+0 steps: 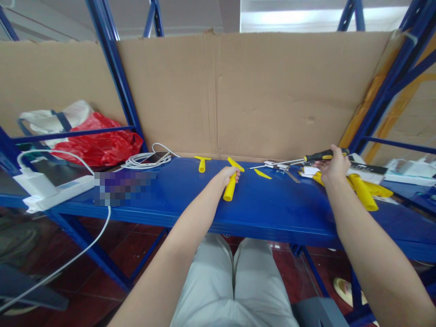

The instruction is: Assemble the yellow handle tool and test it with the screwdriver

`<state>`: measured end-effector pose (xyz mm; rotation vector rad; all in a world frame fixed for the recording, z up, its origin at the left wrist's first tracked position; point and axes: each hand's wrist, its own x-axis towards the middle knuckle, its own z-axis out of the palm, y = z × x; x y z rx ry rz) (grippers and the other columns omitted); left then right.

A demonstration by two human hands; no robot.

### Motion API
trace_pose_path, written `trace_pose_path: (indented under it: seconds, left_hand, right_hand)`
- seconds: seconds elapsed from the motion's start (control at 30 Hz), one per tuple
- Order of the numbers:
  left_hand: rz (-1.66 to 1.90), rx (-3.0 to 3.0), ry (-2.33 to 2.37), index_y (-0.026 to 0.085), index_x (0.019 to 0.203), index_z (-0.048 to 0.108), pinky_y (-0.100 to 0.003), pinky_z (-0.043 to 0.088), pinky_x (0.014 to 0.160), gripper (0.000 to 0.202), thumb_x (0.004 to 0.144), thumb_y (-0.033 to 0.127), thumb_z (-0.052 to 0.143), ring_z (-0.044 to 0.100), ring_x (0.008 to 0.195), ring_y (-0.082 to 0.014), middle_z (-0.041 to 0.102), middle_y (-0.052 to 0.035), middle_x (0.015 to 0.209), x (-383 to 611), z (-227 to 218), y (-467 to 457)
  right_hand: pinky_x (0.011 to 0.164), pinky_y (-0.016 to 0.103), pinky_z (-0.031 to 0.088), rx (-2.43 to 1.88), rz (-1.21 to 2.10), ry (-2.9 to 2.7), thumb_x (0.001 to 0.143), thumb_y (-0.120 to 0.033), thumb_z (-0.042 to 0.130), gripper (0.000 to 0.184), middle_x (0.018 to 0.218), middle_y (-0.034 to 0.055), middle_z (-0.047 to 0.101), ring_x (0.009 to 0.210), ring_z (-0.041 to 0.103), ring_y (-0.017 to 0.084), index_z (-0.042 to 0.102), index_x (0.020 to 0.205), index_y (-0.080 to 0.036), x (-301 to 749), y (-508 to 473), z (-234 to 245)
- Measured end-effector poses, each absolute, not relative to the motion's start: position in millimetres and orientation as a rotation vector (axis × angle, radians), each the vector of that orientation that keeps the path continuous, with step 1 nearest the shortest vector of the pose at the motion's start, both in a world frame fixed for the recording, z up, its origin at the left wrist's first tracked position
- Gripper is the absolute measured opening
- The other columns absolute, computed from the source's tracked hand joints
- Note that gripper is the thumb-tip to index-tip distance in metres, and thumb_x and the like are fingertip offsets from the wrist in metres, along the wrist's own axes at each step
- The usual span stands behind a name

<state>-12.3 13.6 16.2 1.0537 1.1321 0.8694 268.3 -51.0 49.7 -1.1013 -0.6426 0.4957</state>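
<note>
Lying on the shelf (pixel 272 209), left to right: cable coil (pixel 146 160), small scraper (pixel 202 162), left hand (pixel 229 175) around a big scraper (pixel 230 190), right hand (pixel 332 168) around a screwdriver (pixel 323 156), more scrapers (pixel 363 193) just beside it. Sitting further left: bag (pixel 98 143). Standing behind everything: cardboard (pixel 238 91).

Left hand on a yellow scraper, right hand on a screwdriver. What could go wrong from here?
1. The screwdriver in the right hand points its shaft toward the left hand, which grips the yellow scraper. A slip could jab that hand.
2. The shaft runs just over the small metal parts on the blue shelf. A sideways sweep might scatter them or the loose yellow blade.
</note>
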Motion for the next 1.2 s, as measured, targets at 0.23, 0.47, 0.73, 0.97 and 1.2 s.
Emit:
trace_pose_path:
  seconds: [0.23, 0.47, 0.73, 0.97, 1.2]
  left_hand:
    - [0.782, 1.103, 1.109, 0.018, 0.072, 0.043, -0.016, 0.027, 0.036, 0.024, 0.09, 0.003, 0.04, 0.033, 0.033, -0.0054, 0.038, 0.0079, 0.044, -11, 16, 12]
    - [0.746, 1.119, 1.099, 0.018, 0.074, 0.045, -0.017, 0.028, 0.036, 0.021, 0.088, 0.004, 0.04, 0.034, 0.034, -0.0067, 0.038, 0.0073, 0.046, -11, 16, 11]
    - [0.74, 1.126, 1.088, 0.018, 0.071, 0.044, -0.017, 0.028, 0.036, 0.023, 0.088, 0.003, 0.04, 0.033, 0.034, -0.0064, 0.038, 0.0069, 0.046, -11, 18, 8]
    - [0.735, 1.129, 1.076, 0.017, 0.075, 0.047, -0.017, 0.028, 0.037, 0.02, 0.088, 0.003, 0.041, 0.034, 0.034, -0.0061, 0.04, 0.0071, 0.047, -11, 18, 8]
    - [0.728, 1.128, 1.064, 0.018, 0.075, 0.044, -0.016, 0.028, 0.035, 0.022, 0.09, 0.004, 0.039, 0.033, 0.032, -0.0052, 0.039, 0.008, 0.045, -11, 19, 6]
  right_hand:
    - [0.041, 0.019, 0.044, -1.052, 0.504, -0.476, 0.083, -0.026, 0.051, 0.012, 0.056, -0.0052, 0.048, 0.044, 0.047, 0.01, 0.038, 0.083, -0.024, 250, -61, 57]
    - [0.039, 0.016, 0.043, -1.051, 0.51, -0.438, 0.086, -0.022, 0.047, 0.009, 0.057, -0.0068, 0.048, 0.04, 0.047, 0.009, 0.039, 0.086, -0.023, 246, -63, 61]
    - [0.038, 0.016, 0.043, -1.041, 0.513, -0.455, 0.087, -0.02, 0.047, 0.008, 0.054, -0.0069, 0.048, 0.04, 0.047, 0.009, 0.039, 0.086, -0.023, 246, -64, 60]
    - [0.039, 0.015, 0.044, -1.039, 0.504, -0.442, 0.088, -0.019, 0.046, 0.008, 0.054, -0.0072, 0.047, 0.039, 0.047, 0.009, 0.039, 0.086, -0.022, 245, -64, 60]
    - [0.04, 0.014, 0.045, -1.043, 0.504, -0.44, 0.087, -0.019, 0.047, 0.011, 0.054, -0.008, 0.047, 0.039, 0.047, 0.008, 0.037, 0.087, -0.023, 248, -62, 59]
